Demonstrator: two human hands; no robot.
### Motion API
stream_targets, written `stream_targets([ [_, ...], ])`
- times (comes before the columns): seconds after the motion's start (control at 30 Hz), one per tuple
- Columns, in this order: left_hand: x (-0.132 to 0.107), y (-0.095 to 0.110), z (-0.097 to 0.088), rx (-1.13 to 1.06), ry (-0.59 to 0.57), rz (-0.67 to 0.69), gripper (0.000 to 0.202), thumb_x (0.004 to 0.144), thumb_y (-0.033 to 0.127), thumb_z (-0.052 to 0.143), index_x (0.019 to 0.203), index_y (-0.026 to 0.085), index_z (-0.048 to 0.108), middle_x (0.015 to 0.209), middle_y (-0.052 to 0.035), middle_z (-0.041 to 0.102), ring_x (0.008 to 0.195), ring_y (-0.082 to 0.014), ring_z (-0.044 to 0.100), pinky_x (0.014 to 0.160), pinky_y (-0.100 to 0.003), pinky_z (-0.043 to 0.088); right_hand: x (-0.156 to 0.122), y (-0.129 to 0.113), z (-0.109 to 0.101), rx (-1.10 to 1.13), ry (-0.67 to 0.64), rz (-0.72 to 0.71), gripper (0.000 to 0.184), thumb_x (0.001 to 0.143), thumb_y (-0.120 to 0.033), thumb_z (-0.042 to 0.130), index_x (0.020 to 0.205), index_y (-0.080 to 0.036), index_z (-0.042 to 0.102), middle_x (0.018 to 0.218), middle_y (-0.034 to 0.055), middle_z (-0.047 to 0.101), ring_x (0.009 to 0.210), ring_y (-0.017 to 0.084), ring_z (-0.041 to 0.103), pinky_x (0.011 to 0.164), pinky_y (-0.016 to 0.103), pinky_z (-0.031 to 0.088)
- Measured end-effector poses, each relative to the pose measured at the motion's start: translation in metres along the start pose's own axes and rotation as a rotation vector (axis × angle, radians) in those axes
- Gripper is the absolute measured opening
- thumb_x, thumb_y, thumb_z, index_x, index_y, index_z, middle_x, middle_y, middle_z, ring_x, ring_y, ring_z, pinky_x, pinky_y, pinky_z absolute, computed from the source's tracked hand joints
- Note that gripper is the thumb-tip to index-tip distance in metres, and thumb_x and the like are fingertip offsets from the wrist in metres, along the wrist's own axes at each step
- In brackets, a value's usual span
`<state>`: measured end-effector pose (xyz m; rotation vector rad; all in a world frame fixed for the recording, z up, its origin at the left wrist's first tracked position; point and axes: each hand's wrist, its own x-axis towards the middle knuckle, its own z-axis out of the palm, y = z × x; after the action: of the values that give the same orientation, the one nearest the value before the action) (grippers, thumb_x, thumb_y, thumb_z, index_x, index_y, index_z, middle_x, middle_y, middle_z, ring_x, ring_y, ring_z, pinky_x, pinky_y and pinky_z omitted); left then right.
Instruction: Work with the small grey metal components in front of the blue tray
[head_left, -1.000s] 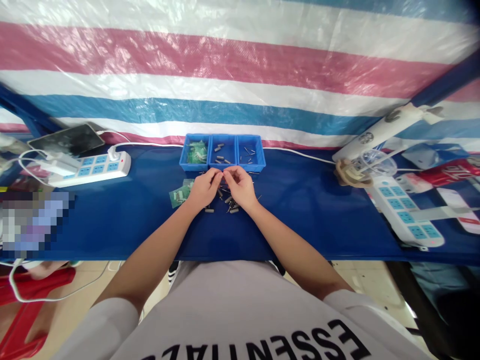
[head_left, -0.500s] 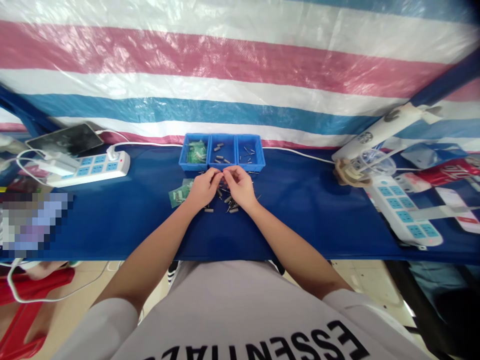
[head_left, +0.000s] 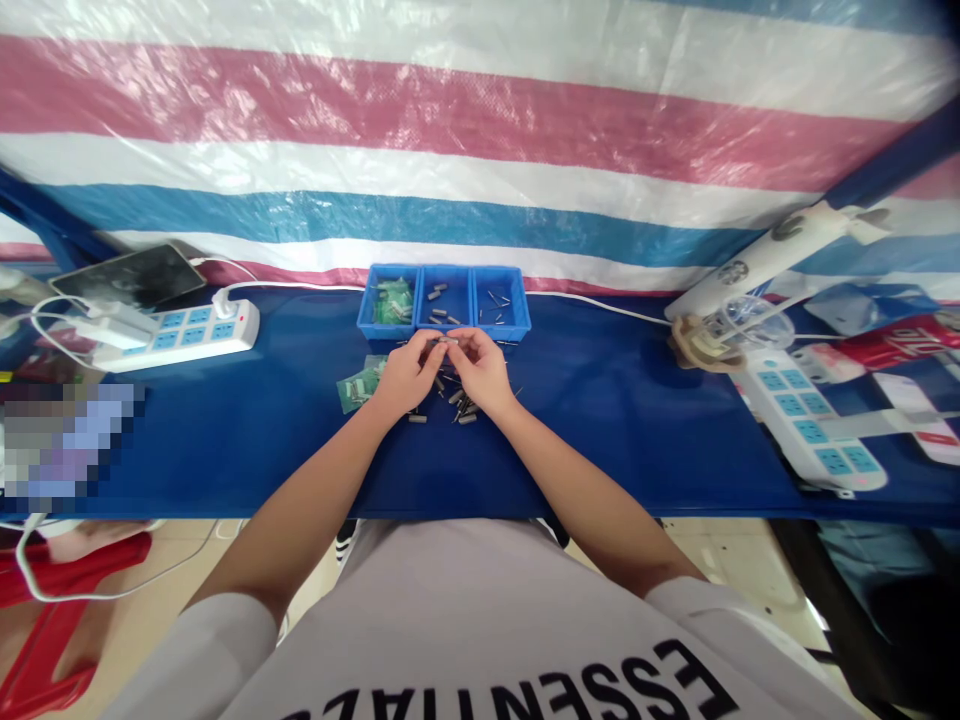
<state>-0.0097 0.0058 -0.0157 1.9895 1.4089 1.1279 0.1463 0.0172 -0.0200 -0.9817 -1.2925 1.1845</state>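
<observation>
Small grey cylinder (head_left: 448, 341), where have you got it?

– Between the fingertips of both hands. My left hand (head_left: 405, 372) pinches one end and my right hand (head_left: 480, 372) pinches the other, so it lies crosswise just above the blue table (head_left: 615, 430). Both hands are curled closed around that pinch, with the knuckles towards me.

– What lies under your hands?

– Loose grey pieces (head_left: 459, 408) are scattered on the table below and just behind my fingers, mostly beneath the right hand. One lies alone near my left wrist.

– And to the sides?

– Just left of my left hand is a small pile of green parts (head_left: 358, 388), close to the thumb side. I can't tell if it touches the hand. Well off to the left is a white power strip (head_left: 180, 333), with a dark tablet (head_left: 135, 278) beyond it. Well off to the right is a second power strip (head_left: 814, 425).

– Anything ahead of you?

– A blue tray (head_left: 525, 320) with three compartments stands just past my fingertips. The one ahead of my left hand holds green bits (head_left: 394, 300), the middle one holds grey cylinders (head_left: 442, 305), and the one ahead of my right hand holds thin pins (head_left: 499, 302).
</observation>
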Motion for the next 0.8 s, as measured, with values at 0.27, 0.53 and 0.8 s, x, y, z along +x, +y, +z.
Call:
stream_targets([
  [0.27, 0.0005, -0.0015, 0.0022, -0.022, -0.020, 0.031, 0.029, 0.103, 0.033, 0.050, 0.129, 0.021, 0.057, 0.073, 0.0029, 0.069, 0.064, -0.0131, 0.066, 0.067, -0.025, 0.050, 0.0023, -0.0007, -0.0014, 0.007, 0.010, 0.061, 0.044, 0.084, -0.063, 0.068, 0.091, -0.020, 0.065, 0.071, -0.0015, 0.063, 0.064, 0.012, 0.057, 0.065, 0.029, 0.050],
  [0.53, 0.0002, -0.0004, 0.0003, 0.048, -0.037, -0.004, 0.029, 0.105, 0.042, 0.047, 0.121, 0.021, 0.060, 0.076, 0.0011, 0.070, 0.066, -0.0143, 0.066, 0.065, -0.025, 0.046, -0.0013, 0.0008, -0.0005, -0.037, 0.023, -0.029, 0.039, 0.088, -0.058, 0.067, 0.104, -0.023, 0.063, 0.082, 0.0006, 0.067, 0.073, 0.014, 0.062, 0.069, 0.030, 0.053],
  [0.8, 0.0011, -0.0003, -0.0028, 0.066, -0.018, 0.017, 0.037, 0.107, 0.049, 0.040, 0.104, 0.021, 0.064, 0.072, 0.0008, 0.067, 0.067, -0.0148, 0.065, 0.069, -0.027, 0.046, -0.0042, -0.0042, -0.0019, -0.140, -0.028, -0.096, 0.029, 0.093, -0.047, 0.062, 0.108, -0.023, 0.065, 0.091, 0.0028, 0.069, 0.077, 0.015, 0.063, 0.069, 0.030, 0.053],
])
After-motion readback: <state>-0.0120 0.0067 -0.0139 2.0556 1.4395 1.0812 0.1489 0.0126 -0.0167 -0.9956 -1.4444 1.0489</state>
